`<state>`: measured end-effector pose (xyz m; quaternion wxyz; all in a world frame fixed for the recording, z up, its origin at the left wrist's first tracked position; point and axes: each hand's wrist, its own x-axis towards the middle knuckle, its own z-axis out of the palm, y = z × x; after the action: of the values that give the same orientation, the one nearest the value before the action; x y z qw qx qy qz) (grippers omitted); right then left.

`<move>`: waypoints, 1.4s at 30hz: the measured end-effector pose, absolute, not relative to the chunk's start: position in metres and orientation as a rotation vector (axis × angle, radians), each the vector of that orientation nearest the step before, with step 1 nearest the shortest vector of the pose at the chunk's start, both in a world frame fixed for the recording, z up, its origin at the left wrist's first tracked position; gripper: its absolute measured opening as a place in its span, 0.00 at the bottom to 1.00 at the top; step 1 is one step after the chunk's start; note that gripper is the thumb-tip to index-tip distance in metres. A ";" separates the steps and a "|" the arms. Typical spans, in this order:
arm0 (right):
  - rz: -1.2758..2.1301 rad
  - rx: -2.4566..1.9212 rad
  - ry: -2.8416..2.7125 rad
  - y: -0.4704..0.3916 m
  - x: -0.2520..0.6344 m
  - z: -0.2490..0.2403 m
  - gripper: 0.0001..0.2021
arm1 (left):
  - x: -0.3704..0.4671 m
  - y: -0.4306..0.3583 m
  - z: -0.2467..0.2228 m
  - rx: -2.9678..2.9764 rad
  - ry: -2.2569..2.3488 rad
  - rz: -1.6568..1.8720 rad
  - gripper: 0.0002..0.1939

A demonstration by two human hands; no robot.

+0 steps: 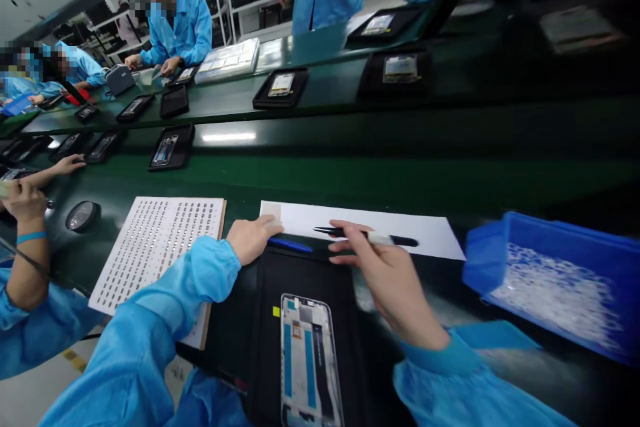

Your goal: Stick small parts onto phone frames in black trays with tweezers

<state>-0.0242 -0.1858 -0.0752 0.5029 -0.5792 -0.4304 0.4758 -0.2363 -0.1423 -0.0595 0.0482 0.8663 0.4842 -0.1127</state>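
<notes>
holding the tweezers [395,240], the right hand [387,270] has a loosely closed grip; slipping, they may scratch the phone frame [313,360] in the tray [305,273]. behind the tray, the left hand [251,240] touches the white paper [430,233]; its grip i cannot tell.

Black tweezers [404,240], white strip [430,232], blue bin [555,238], white board [160,240] with dark-speckled rows.

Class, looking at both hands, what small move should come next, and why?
Probably ease the tips of the tweezers toward the pale patch on the white strip: the right hand holds them pointing roughly that way, and fingers of the left hand are at that patch.
</notes>
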 end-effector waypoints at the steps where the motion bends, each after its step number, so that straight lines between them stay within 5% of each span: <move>1: 1.140 -1.430 -1.059 -0.179 -0.029 -0.080 0.25 | -0.236 -0.144 -0.061 2.660 1.451 -0.370 0.22; 16: 1.031 -1.609 -1.325 -0.148 -0.058 -0.107 0.13 | -0.234 -0.161 -0.063 2.758 1.334 -0.431 0.20; 34: 1.054 -1.510 -1.299 -0.143 -0.060 -0.108 0.13 | -0.236 -0.163 -0.069 2.796 1.371 -0.335 0.21; 42: 1.034 -1.440 -0.980 -0.179 -0.028 -0.102 0.22 | -0.245 -0.165 -0.069 2.629 1.450 -0.157 0.24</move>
<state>-0.0277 -0.1786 -0.1019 0.5295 -0.6030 -0.4102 0.4332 -0.2452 -0.1651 -0.0690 0.0676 0.8724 0.4813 -0.0522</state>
